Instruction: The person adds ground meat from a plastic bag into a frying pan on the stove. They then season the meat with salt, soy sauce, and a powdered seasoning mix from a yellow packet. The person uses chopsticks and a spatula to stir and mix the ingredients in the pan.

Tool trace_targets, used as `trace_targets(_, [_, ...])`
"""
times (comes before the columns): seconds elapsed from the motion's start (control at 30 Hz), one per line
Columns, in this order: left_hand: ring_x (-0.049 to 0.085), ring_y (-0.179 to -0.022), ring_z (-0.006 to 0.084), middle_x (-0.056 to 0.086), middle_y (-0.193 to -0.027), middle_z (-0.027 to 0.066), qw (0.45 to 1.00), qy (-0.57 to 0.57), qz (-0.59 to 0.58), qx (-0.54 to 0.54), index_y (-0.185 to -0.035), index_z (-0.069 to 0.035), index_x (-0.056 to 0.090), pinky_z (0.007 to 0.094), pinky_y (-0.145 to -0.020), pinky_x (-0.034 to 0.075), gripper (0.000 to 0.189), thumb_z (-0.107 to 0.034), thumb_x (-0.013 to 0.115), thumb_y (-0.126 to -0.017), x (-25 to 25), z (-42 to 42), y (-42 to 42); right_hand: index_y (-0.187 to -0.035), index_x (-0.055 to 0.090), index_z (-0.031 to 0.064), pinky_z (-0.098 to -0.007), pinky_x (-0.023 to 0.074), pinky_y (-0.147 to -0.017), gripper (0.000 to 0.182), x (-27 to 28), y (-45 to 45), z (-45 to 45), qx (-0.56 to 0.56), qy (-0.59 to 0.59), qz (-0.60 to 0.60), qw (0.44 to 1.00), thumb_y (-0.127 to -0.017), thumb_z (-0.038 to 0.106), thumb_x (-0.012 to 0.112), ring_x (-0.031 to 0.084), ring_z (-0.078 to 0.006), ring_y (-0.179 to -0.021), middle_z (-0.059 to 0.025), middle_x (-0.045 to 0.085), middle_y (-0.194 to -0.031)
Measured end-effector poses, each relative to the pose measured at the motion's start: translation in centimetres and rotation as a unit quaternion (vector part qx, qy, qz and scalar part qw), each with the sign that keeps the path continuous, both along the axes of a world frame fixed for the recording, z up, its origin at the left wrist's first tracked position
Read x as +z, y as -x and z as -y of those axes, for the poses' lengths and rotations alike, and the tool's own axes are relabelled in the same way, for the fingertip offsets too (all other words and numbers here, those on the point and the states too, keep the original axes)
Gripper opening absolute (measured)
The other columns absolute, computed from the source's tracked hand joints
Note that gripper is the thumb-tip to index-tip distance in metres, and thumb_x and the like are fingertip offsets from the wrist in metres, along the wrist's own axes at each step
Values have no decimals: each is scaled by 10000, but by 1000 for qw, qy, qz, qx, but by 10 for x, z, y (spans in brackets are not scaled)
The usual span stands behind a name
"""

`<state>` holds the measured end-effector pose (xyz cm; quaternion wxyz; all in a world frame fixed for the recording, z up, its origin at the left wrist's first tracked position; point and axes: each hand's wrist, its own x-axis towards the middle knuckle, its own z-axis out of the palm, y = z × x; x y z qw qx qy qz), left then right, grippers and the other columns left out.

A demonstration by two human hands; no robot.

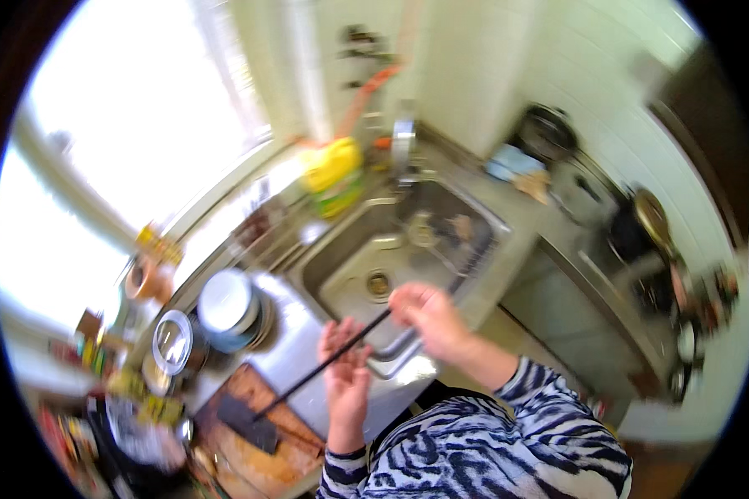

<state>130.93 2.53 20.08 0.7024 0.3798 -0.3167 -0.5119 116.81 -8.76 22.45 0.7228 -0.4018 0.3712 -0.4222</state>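
Observation:
My right hand [429, 317] grips the end of a long thin black handle over the near edge of the sink. The handle belongs to a black spatula [248, 423], blurred, whose flat, roughly rectangular head is seen over a wooden cutting board [259, 463]. My left hand [344, 383] is palm up with its fingers apart. The handle crosses in front of its palm; whether it touches the skin cannot be told. Beyond both hands is a stainless steel sink [332, 284] with a round drain [378, 284] in its floor.
Stacked white bowls [226, 302] and a lidded pot [173, 343] stand left of the sink. A yellow plastic jug [334, 174] is behind it, near the faucet [404, 146]. Pans [543, 134] and a blue cloth [515, 163] lie along the right counter. A wire rack [443, 256] lies in the sink.

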Motion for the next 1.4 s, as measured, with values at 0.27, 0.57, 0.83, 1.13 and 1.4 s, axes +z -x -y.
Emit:
trace_targets(0.27, [530, -582, 158, 590, -712, 91, 985, 31, 27, -166, -1184, -45, 487, 281, -573, 451, 368, -379, 450, -1033, 4, 19, 142, -1103, 592, 79, -233, 448, -707, 306, -96, 163, -118, -111, -123, -44, 985, -968, 353, 614, 562, -74, -814, -5, 617, -930])
trace_targets(0.57, [697, -713, 307, 684, -787, 162, 708, 157, 617, -305, -1242, -111, 586, 395, -617, 548, 457, 16, 625, -805, -4, 0, 390, -1221, 511, 68, -233, 420, -709, 514, -13, 385, -206, -276, 187, -220, 917, -847, 306, 771, 499, -91, -832, -30, 517, -1045])
trace_targets(0.83, [639, -846, 352, 625, -921, 211, 682, 254, 545, -417, -1386, -10, 438, 405, -721, 525, 693, -9, 707, -747, 15, -47, 626, -898, 611, 33, -257, 453, -670, 279, -12, 580, -259, -464, 131, -196, 854, -1023, 266, 520, 537, -109, -750, -26, 559, -890])
trace_targets(1.13, [523, -1168, 294, 506, -1277, 168, 699, 232, 383, -557, -1349, 22, 429, 375, -984, 436, 583, -68, 708, -845, 0, -34, 804, -801, 631, -3, -282, 464, -730, 455, -5, 756, -325, -744, 112, -300, 586, -1044, 325, 430, 544, -172, -874, -113, 567, -971])
trace_targets(1.4, [471, -1238, 276, 447, -1351, 161, 691, -189, 153, -681, -1432, 25, 324, 395, -1011, 405, 749, -365, 689, -907, -51, -8, 1002, -972, 614, -35, -288, 554, -786, 305, 21, 860, -336, -798, 77, -292, 521, -1025, 246, 508, 603, -166, -924, -96, 557, -1091])
